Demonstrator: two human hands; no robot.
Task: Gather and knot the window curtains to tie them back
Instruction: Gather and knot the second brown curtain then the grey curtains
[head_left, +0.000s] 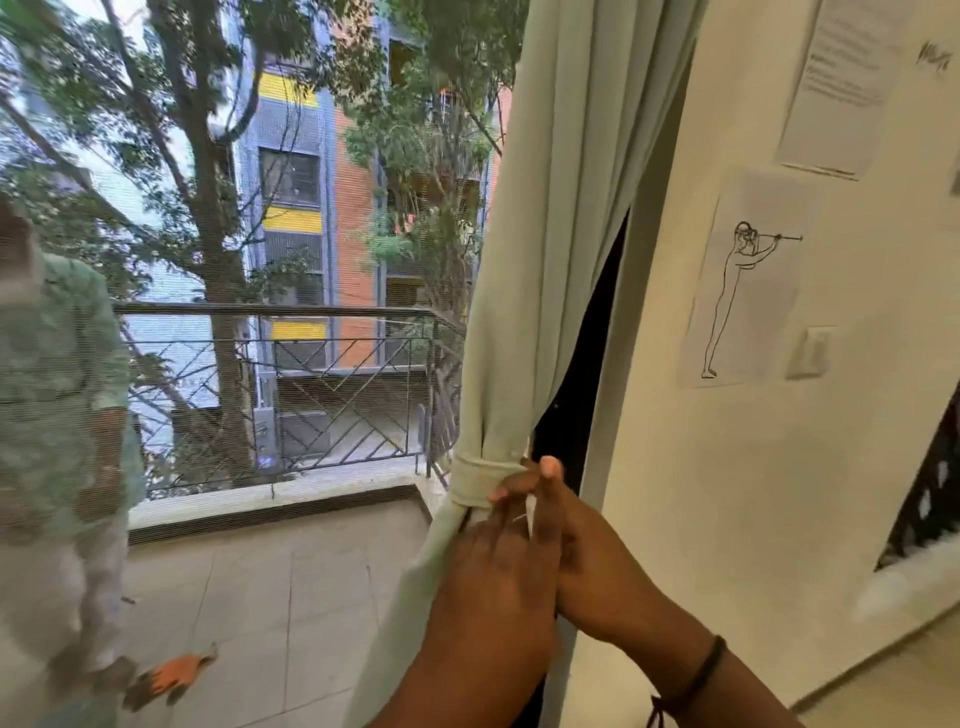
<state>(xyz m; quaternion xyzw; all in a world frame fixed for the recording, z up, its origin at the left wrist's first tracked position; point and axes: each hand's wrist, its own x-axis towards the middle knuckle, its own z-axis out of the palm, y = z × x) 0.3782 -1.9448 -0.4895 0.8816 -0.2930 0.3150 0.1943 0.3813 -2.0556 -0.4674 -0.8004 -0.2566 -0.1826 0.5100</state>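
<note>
At the knot (475, 480), the left hand (498, 566) hides the right hand's (576, 561) fingers.

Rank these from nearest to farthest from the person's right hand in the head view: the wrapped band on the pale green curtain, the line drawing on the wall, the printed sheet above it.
1. Wrapped band of the pale green curtain: touching the right hand, just left of it.
2. Line drawing of a standing figure: on the wall, up and right.
3. Printed white paper sheet: higher on the wall, top right.
</note>
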